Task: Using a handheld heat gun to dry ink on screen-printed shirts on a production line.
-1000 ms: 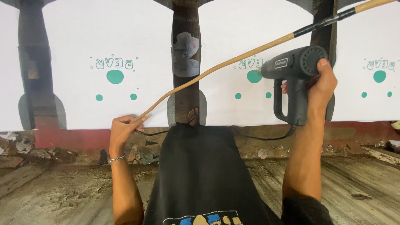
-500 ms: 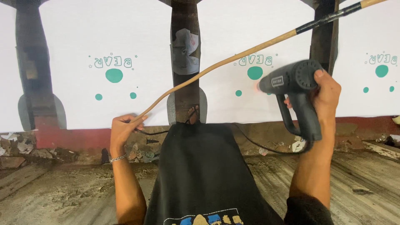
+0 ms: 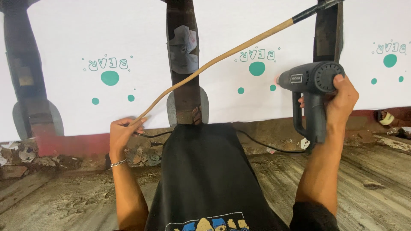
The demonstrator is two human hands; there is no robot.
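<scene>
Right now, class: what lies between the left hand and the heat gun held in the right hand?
In the head view, a dark-clothed leg with a bare foot lies between the left hand and the heat gun, its black cord trailing behind.

There is one view only, from a camera worn on the person's head. It looks forward and down along the body, so the dark shirt [image 3: 205, 179] fills the lower middle and both forearms rise from the bottom edge. The left hand [image 3: 122, 134] sits left of centre and the right hand [image 3: 342, 100] is high on the right, both close to the lens. Beyond them the camera faces a white printed sheet [image 3: 128, 51] hung behind dark wooden posts [image 3: 184, 64], which spans the whole upper half. The rough floor [image 3: 51, 196] shows along the bottom at both sides. The printing on the sheet appears mirrored.
</scene>
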